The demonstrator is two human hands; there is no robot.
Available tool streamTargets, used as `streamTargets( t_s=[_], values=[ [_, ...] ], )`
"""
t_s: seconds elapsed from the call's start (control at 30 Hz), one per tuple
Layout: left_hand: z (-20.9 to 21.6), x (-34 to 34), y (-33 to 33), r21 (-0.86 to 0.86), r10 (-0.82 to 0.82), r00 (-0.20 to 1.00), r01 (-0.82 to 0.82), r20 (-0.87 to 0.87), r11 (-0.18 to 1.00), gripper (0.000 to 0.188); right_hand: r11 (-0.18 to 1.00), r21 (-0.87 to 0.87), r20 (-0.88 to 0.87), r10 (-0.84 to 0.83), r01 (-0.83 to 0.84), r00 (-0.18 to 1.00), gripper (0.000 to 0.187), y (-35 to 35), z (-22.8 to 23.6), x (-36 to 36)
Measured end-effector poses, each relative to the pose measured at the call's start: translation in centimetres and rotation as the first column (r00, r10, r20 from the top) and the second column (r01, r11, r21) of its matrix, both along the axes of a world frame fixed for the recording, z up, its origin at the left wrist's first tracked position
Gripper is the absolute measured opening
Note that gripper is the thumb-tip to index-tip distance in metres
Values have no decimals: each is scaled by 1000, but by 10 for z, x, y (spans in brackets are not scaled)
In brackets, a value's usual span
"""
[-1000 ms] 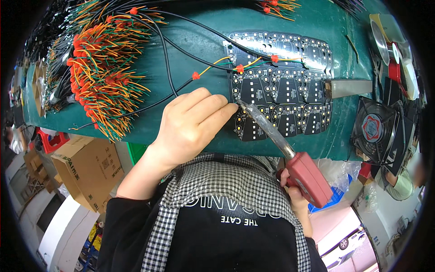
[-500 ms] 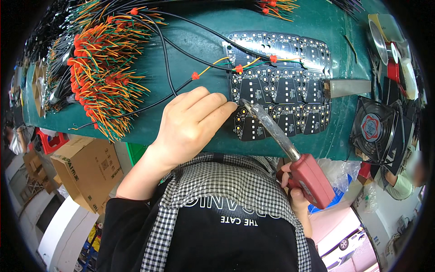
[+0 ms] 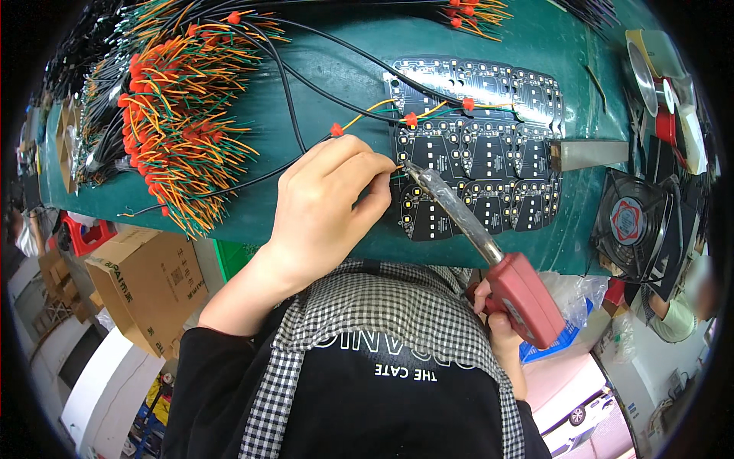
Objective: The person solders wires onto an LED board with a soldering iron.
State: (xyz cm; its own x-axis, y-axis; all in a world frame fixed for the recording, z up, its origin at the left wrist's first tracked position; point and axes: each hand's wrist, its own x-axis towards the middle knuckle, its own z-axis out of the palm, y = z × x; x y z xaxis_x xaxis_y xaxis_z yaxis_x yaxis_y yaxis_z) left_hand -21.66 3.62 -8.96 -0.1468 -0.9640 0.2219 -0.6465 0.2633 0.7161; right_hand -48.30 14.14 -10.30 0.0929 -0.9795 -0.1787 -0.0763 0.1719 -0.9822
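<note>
My left hand [image 3: 325,210] is closed on a thin black cable [image 3: 252,180], its fingers at the left edge of a panel of black circuit boards [image 3: 484,157]. An orange wire end pokes out at the fingertips, touching or very near the board's edge. My right hand [image 3: 493,310], lower right, grips a red soldering gun [image 3: 526,298]. Its long barrel slants up to the left, and the tip meets the board beside the wire end. Three other cables with red ties [image 3: 411,119] lie with their orange and green wires on the upper boards.
A big heap of black cables with orange and green wire ends [image 3: 187,115] fills the left of the green table [image 3: 321,57]. A metal bar [image 3: 592,154] lies against the panel's right side. Farther right are a black fan [image 3: 631,226] and a solder spool [image 3: 641,69]. Cardboard box [image 3: 149,287] below left.
My left fingers have shifted and the thumb has come lower, so the orange wire end shows at the fingertips. The soldering gun's tip stays at the board's left edge.
</note>
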Motion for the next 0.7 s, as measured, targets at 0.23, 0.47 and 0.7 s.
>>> streamTargets(
  t_s=[0.23, 0.47, 0.7],
  values=[
    [-1, 1, 0, -19, 12, 1000, -12, 8, 1000, 17, 997, -51, -36, 52, -54, 998, 71, 7, -14, -6],
    [-3, 1, 1, -25, 12, 999, -11, 30, 1000, 17, 999, 41, -79, 9, -6, 997, 81, 0, 1, 0],
    [9, 3, -3, -9, -29, 996, 30, 84, 1000, 16, 974, 165, 82, -168, 152, 982, 84, -10, 23, 13]
  ],
)
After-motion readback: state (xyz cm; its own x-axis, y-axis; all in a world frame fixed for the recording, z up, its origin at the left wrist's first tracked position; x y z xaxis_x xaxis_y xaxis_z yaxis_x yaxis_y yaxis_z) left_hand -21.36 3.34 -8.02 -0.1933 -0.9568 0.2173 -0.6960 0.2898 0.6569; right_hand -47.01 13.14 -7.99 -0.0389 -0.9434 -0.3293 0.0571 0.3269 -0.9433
